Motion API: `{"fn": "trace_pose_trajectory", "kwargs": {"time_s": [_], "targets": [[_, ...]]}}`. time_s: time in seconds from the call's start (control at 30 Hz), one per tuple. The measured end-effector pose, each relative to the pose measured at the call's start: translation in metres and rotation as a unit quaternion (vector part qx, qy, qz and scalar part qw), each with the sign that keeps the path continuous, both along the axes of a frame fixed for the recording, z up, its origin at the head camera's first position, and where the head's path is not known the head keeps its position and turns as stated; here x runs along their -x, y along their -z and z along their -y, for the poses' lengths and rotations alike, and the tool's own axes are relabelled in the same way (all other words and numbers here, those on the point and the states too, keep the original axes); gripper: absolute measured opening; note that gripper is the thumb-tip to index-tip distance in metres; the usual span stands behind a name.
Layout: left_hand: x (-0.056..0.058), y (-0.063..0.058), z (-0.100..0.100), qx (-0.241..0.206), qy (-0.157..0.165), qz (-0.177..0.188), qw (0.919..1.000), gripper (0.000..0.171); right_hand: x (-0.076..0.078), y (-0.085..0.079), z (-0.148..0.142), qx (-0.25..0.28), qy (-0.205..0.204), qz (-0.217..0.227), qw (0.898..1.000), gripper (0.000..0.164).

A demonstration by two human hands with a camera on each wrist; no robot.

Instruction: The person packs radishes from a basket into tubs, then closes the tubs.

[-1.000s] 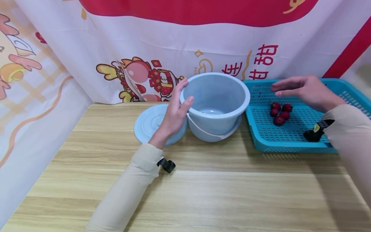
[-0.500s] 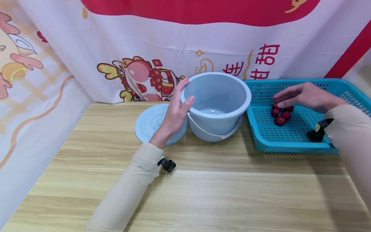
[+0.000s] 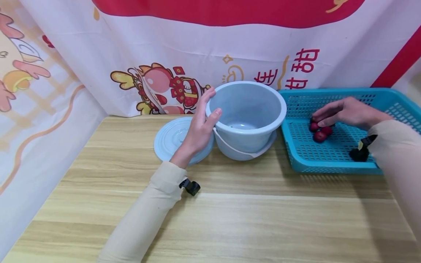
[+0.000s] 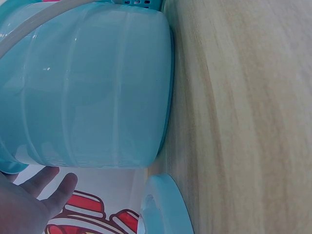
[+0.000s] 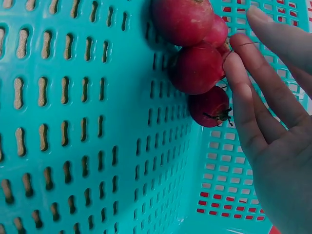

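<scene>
My left hand [image 3: 199, 126] holds the light-blue bucket [image 3: 245, 140] at its left rim, with the thumb over the rim and the fingers along the outer wall. The left wrist view shows those fingertips [image 4: 67, 185] beside the bucket wall [image 4: 92, 92]. Inside the turquoise basket [image 3: 329, 166], my right hand [image 3: 352, 112] reaches over a cluster of red radishes [image 3: 319, 136]. Seen from the right wrist, its fingers [image 5: 238, 73] are right at the radishes [image 5: 197, 68], while the thumb stands apart. Dark stem ends and thin roots show on the radishes.
A round light-blue lid [image 3: 169, 138] lies on the wooden table [image 3: 230, 219], left of the bucket and partly behind the left hand. The bucket's handle [image 3: 235, 149] hangs down in front. A printed cloth [image 3: 197, 44] hangs behind the table.
My right hand has moved down from above the basket to the radishes, and its fingers now cover the rear ones. The left hand stays at the bucket's rim.
</scene>
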State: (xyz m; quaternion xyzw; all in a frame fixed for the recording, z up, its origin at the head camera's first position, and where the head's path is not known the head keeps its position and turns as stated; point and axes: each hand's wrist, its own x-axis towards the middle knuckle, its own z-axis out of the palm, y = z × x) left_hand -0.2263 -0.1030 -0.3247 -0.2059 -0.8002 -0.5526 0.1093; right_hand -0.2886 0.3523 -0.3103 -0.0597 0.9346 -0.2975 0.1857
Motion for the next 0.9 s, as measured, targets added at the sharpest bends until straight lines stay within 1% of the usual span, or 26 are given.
{"fn": "trace_pose_trajectory", "kwargs": {"time_s": [0.37,0.5,0.73,0.9], "targets": [[-0.0009,-0.0003,-0.0003,0.002,-0.003,0.004,1.0000,0.071,0.0021,0.0057,-0.0031,-0.011,0.000,0.002,1.000,0.061],[-0.0001,0.0005,0.0000,0.003,-0.003,0.004,1.0000,0.071,0.0038,0.0067,-0.0027,-0.022,-0.007,-0.002,1.000,0.063],[0.0000,0.0005,0.0000,0.000,0.001,-0.004,1.0000,0.070,0.0044,0.0072,-0.0016,-0.049,-0.023,-0.006,0.998,0.057],[-0.0006,0.0003,-0.0001,-0.002,0.003,-0.008,1.0000,0.071,0.0039,0.0069,0.0010,-0.065,-0.026,-0.006,0.998,0.059]]}}
